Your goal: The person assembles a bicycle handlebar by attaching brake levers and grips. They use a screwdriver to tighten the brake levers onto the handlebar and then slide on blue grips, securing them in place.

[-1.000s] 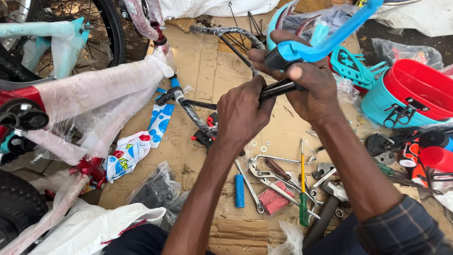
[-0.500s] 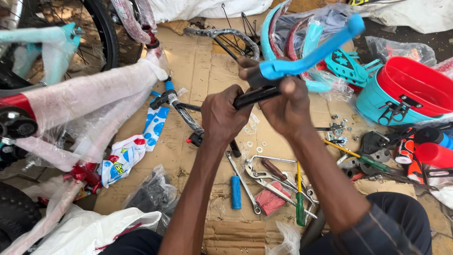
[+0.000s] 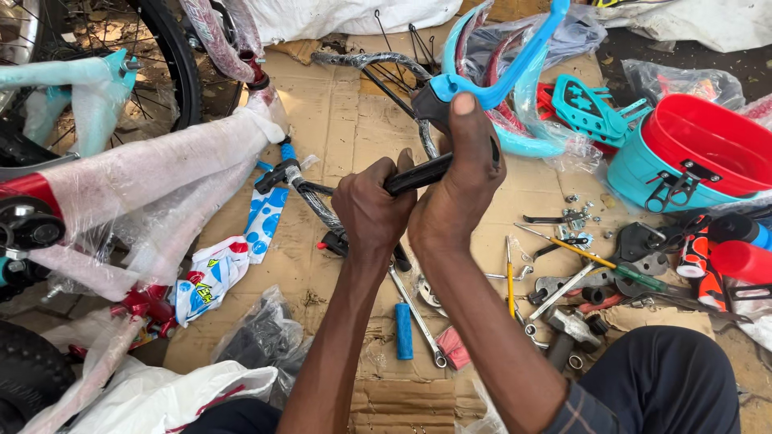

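Note:
My left hand (image 3: 371, 210) is closed round the lower end of a black bar (image 3: 418, 174), held up over the cardboard. Just right of it, my right hand (image 3: 454, 186) grips the same bar, with its thumb pressed up against the black clamp of a light blue brake lever (image 3: 507, 71). The blue lever sticks up and to the right, out past the top edge of the view. Both hands touch each other at the middle of the picture.
Brown cardboard (image 3: 338, 120) covers the ground. A plastic-wrapped bicycle frame (image 3: 153, 181) lies at left by a black wheel (image 3: 173, 64). Spanners, screwdrivers and small parts (image 3: 555, 273) lie at right. A red and teal basket (image 3: 708, 153) stands far right; plastic bags (image 3: 161, 394) lie near left.
Both hands with the bar and blue lever have drifted left in the view and drawn closer together. The right thumb now presses on the lever's clamp.

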